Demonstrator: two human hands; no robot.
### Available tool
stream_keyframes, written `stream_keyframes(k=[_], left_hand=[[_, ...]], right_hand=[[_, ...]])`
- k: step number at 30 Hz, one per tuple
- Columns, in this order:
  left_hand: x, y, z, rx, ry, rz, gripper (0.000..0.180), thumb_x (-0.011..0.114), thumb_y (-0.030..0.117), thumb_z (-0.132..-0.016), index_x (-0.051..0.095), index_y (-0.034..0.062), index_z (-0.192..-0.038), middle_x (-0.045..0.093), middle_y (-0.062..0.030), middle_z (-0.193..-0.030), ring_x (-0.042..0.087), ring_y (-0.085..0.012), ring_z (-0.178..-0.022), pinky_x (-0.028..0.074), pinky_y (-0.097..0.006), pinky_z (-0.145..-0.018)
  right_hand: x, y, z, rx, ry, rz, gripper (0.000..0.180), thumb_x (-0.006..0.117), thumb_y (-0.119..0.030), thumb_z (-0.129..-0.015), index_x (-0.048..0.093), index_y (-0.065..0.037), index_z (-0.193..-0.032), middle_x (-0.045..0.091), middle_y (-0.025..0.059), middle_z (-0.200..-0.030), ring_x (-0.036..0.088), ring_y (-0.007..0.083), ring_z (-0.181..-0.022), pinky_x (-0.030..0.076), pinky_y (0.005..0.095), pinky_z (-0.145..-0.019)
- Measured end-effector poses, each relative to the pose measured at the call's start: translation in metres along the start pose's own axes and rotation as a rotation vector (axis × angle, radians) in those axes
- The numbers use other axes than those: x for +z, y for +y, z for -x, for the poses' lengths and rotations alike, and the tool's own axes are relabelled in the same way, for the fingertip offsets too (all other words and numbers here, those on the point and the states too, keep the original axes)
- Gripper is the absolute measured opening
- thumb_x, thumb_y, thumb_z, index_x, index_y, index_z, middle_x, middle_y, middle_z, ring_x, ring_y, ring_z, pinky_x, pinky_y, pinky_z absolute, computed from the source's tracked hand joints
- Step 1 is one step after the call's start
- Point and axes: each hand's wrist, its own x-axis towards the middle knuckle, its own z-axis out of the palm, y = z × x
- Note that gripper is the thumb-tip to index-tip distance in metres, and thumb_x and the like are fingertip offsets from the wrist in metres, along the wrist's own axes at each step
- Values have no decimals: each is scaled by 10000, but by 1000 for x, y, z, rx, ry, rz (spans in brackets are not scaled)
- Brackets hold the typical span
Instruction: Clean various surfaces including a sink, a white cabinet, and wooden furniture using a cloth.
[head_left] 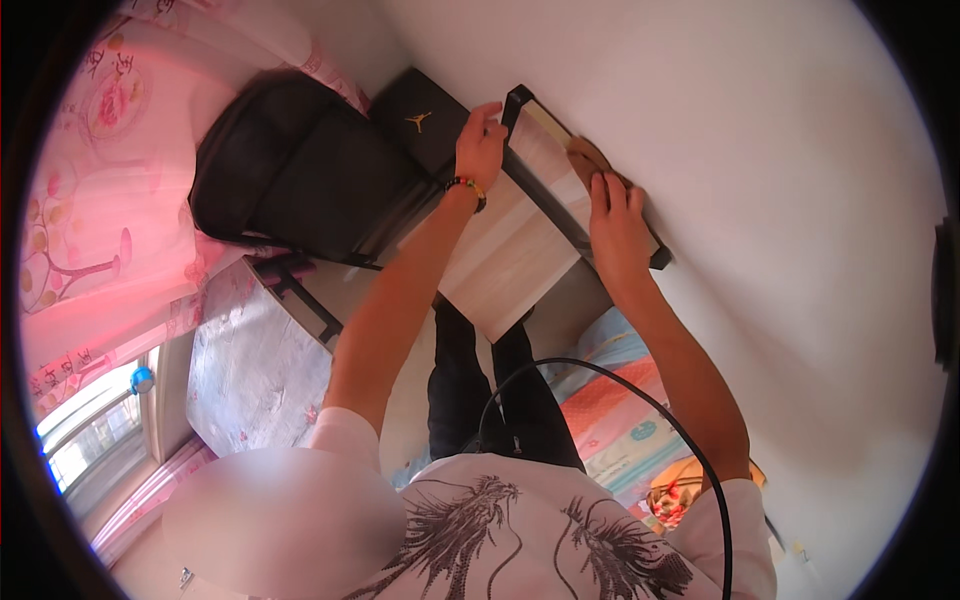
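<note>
A light wooden shelf (545,150) with a black frame is fixed along the white wall (760,170). My left hand (480,145) grips the shelf's far black corner, and a beaded bracelet sits on that wrist. My right hand (615,225) lies flat on the shelf top near the wall, fingers pressing on a brown cloth (588,157) that sticks out beyond the fingertips. Both forearms reach up from my white printed shirt (520,530).
A black backpack (290,170) and a black box (420,120) sit left of the shelf. A light wooden panel (505,270) lies below it. A small table with a patterned cover (250,360), pink curtains (90,220), a window (90,430), a colourful bedsheet (615,410) and a black cable (640,395) surround me.
</note>
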Motion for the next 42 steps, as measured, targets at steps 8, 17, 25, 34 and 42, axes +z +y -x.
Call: stream_keyframes(k=[8,17,25,34,42], left_hand=[[22,13,-27,68,-46,31,420,544,119,-903,625,78,-1313,681,-127,-1237,630,-229,-1149,469,-336,-1003],[21,15,-42,65,-44,-137,355,556,157,-886,703,126,-1208,729,-110,-1149,695,-255,-1081,518,-347,-969],[12,-6,-56,-46,76,26,342,506,192,-908,747,143,-1145,741,-91,-1104,693,-243,-1055,525,-351,-915],[29,-24,-79,-265,17,406,505,456,398,-1037,671,-22,-1217,704,-113,-1186,661,-226,-1089,529,-355,-846],[63,-21,-87,-58,-109,179,403,554,327,-1010,655,-5,-1215,686,-93,-1102,643,-182,-1025,521,-323,-852]], right_hand=[[-30,56,94,176,-118,-122,582,621,58,-796,540,-12,-1367,526,134,-1351,507,356,-1194,581,397,-910],[2,37,89,275,-106,-167,550,587,76,-806,555,14,-1352,551,172,-1336,504,378,-1158,513,430,-977],[30,-5,22,96,41,-240,593,603,77,-794,535,26,-1381,528,167,-1401,511,378,-1103,483,424,-982],[105,-70,-146,137,276,-365,549,610,49,-792,553,50,-1338,524,189,-1402,531,381,-1065,512,434,-941],[96,-16,-135,108,289,-291,377,709,-54,-769,660,38,-1132,557,121,-1128,566,330,-1039,605,389,-767]])
